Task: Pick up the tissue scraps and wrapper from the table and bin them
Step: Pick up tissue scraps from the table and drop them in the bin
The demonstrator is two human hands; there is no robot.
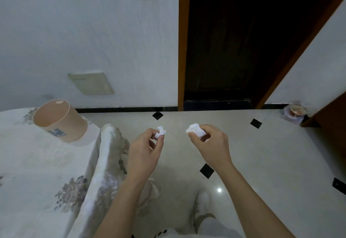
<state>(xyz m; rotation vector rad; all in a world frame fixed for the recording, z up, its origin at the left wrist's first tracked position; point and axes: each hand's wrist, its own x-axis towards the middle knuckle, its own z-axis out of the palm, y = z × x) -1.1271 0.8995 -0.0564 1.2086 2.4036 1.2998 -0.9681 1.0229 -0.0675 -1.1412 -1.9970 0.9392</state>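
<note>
GRIP: our left grip (144, 149) is pinching a small tissue scrap (160, 132); our right grip (211, 144) is clutching a bigger tissue wad (196, 131) | WHERE: both are hanging over the floor (262, 153), beside the bench (37, 162) | PROGRESS: we are judging these scraps as picked up and the binning as pending; we are seeing no wrapper | NEAR: beige tub (60, 120) is sitting on the bench.

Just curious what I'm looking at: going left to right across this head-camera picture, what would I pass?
Peach tub → left hand → small tissue scrap → larger tissue wad → right hand → round container far right.
</note>
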